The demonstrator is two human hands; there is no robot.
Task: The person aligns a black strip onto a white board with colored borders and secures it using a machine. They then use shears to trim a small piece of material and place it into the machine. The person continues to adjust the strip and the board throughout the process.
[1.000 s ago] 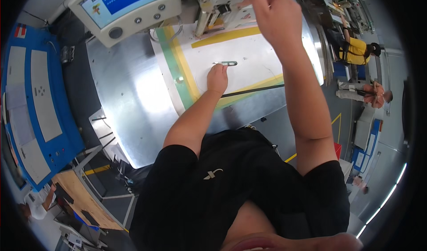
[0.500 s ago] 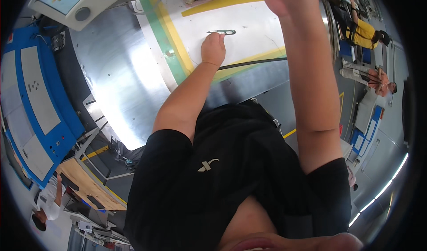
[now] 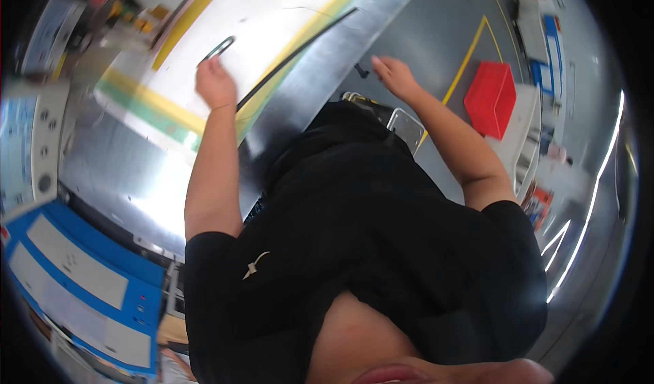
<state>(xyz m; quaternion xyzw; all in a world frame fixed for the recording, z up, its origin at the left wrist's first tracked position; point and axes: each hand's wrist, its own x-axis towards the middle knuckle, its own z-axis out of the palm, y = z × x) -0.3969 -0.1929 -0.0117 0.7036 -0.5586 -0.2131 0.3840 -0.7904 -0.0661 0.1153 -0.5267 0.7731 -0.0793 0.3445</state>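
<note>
My left hand (image 3: pixel 216 86) is over the white work surface (image 3: pixel 262 13), its fingers closed at a pair of green-handled thread snips (image 3: pixel 225 45). The fingertips are partly hidden behind the hand. Close by its wrist, a black narrow strip (image 3: pixel 300 56) runs along the near yellow tape edge toward the right. Off the table's right side, my right hand (image 3: pixel 396 77) hangs in the air, smeared by motion. Whether its fingers hold anything does not show.
Yellow and green tape (image 3: pixel 178 135) borders the white sheet on a shiny metal table (image 3: pixel 129 169). A control panel (image 3: pixel 44 146) and a blue machine (image 3: pixel 82 275) stand at the left. On the right are a red bin (image 3: pixel 492 98) and yellow floor lines (image 3: pixel 470 47).
My view has swung to the right, turning the table in the picture. My right hand has come down from the far edge to beside the table. My left hand stays at the snips.
</note>
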